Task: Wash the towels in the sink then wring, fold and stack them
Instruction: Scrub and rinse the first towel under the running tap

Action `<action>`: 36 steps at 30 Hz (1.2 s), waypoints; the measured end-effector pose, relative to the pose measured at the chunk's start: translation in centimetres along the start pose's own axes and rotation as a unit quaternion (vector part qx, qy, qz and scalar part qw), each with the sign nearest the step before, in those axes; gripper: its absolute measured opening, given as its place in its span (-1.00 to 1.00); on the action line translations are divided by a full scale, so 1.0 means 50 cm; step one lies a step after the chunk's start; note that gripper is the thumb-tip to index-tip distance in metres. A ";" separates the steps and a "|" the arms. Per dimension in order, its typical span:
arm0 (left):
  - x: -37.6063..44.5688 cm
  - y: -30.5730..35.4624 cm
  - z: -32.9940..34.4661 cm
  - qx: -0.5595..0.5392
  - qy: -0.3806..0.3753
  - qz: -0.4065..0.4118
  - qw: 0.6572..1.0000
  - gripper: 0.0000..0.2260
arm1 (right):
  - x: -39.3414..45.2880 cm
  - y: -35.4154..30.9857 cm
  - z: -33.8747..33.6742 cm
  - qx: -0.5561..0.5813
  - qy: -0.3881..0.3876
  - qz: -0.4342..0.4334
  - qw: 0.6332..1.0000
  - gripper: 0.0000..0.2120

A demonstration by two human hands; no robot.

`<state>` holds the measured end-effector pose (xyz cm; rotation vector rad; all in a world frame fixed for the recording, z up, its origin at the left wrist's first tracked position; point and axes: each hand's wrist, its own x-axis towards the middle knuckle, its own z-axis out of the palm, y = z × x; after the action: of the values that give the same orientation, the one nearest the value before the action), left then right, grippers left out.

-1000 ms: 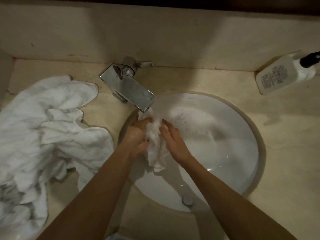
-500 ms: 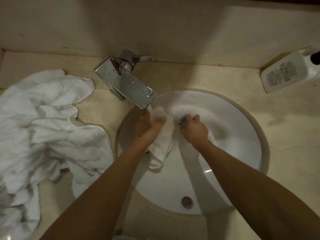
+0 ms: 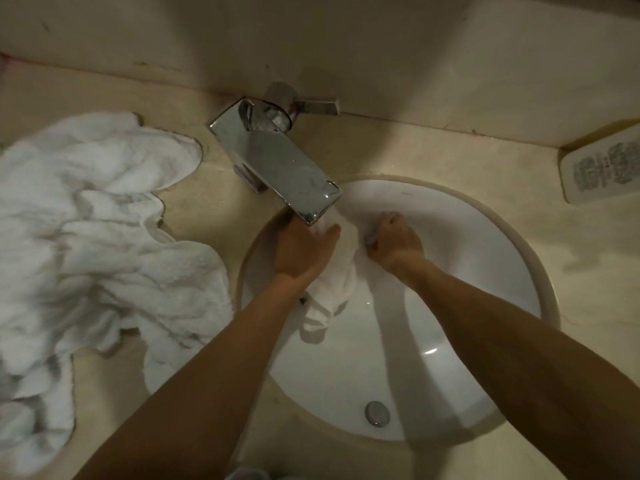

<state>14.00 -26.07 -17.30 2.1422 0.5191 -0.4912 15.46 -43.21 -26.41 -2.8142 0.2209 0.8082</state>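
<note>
Looks like the washing step: left hand (image 3: 304,249) clutches the small white towel (image 3: 334,289) under the faucet (image 3: 277,164), over the sink (image 3: 485,278), while the right hand (image 3: 394,239), just beside it, balls up its other end. Probably needs more scrubbing, then wringing. More towels (image 3: 93,244) are heaped on the beige desk (image 3: 433,157) well left of both grips, in dim light.
</note>
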 end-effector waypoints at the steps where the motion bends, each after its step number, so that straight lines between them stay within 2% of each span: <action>1: -0.004 -0.006 -0.003 0.026 -0.004 0.003 1.000 -0.52 | -0.001 -0.001 0.001 0.001 0.004 0.003 1.000 -0.47; 4: -0.012 -0.038 -0.018 0.031 -0.028 -0.011 0.999 -0.44 | -0.008 -0.005 -0.004 -0.005 0.005 0.009 1.000 -0.49; 7: -0.025 -0.050 -0.038 0.008 -0.008 -0.028 1.000 -0.62 | -0.042 -0.011 -0.007 -0.007 0.047 -0.004 0.999 -0.57; 9: -0.039 -0.032 -0.046 -0.170 -0.044 -0.063 0.983 -0.78 | -0.084 -0.029 -0.007 0.072 0.113 -0.044 0.990 -0.60; 10: -0.043 -0.017 -0.050 -0.274 -0.078 -0.084 0.955 -0.80 | -0.108 -0.046 -0.010 0.179 0.127 -0.053 0.974 -0.63; 11: -0.042 0.000 -0.051 -0.327 -0.100 -0.097 0.935 -0.82 | -0.134 -0.069 -0.018 0.329 0.108 -0.044 0.937 -0.65; 13: -0.042 0.033 -0.056 -0.266 -0.122 -0.096 0.951 -0.77 | -0.177 -0.112 -0.043 0.584 -0.015 0.018 0.811 -0.55; 14: -0.043 0.042 -0.053 -0.220 -0.132 -0.068 0.964 -0.73 | -0.189 -0.123 -0.056 0.647 -0.075 0.040 0.758 -0.44; 15: -0.046 0.045 -0.048 -0.198 -0.136 -0.034 0.970 -0.72 | -0.194 -0.126 -0.065 0.671 -0.111 0.044 0.732 -0.38; 16: -0.050 0.042 -0.042 -0.185 -0.137 -0.004 0.973 -0.70 | -0.193 -0.128 -0.075 0.682 -0.123 0.032 0.720 -0.40; 18: -0.064 0.020 -0.035 -0.253 -0.107 -0.022 0.961 -0.69 | -0.173 -0.139 -0.080 0.675 -0.091 0.037 0.731 -0.56; 21: -0.091 -0.049 -0.016 -0.315 -0.003 -0.158 0.936 -0.67 | -0.136 -0.177 -0.080 0.560 -0.001 0.058 0.826 -0.57; 22: -0.108 -0.069 -0.010 -0.321 -0.010 -0.218 0.922 -0.65 | -0.130 -0.194 -0.081 0.518 0.007 0.042 0.855 -0.64; 23: -0.124 -0.085 -0.002 -0.348 -0.048 -0.272 0.896 -0.64 | -0.121 -0.212 -0.076 0.476 0.002 0.023 0.879 -0.68; 24: -0.136 -0.096 0.006 -0.393 -0.099 -0.316 0.858 -0.63 | -0.114 -0.230 -0.074 0.442 -0.005 -0.001 0.897 -0.68; 25: -0.143 -0.097 0.010 -0.434 -0.131 -0.345 0.822 -0.62 | -0.112 -0.246 -0.074 0.427 -0.014 -0.011 0.904 -0.62; 26: -0.144 -0.093 0.011 -0.454 -0.144 -0.363 0.801 -0.60 | -0.107 -0.256 -0.071 0.443 -0.017 -0.014 0.896 -0.55; 27: -0.140 -0.085 0.014 -0.468 -0.141 -0.379 0.786 -0.60 | -0.106 -0.261 -0.071 0.485 -0.028 0.009 0.874 -0.52; 30: -0.142 -0.047 0.029 -0.456 -0.138 -0.394 0.786 -0.65 | -0.115 -0.238 -0.082 0.627 -0.078 0.083 0.771 -0.73; 32: -0.154 -0.028 0.035 -0.488 -0.097 -0.391 0.775 -0.74 | -0.122 -0.209 -0.094 0.717 -0.126 0.125 0.674 -0.71; 34: -0.160 -0.024 0.032 -0.595 -0.072 -0.366 0.712 -0.87 | -0.133 -0.187 -0.119 0.798 -0.170 0.148 0.560 -0.66; 36: -0.149 -0.033 0.015 -0.697 -0.054 -0.348 0.624 -0.88 | -0.151 -0.173 -0.147 0.837 -0.190 0.128 0.497 -0.62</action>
<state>6.79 -27.20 -14.95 0.3298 1.1596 -0.3703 14.58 -35.94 -14.93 -0.6923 0.7835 0.5673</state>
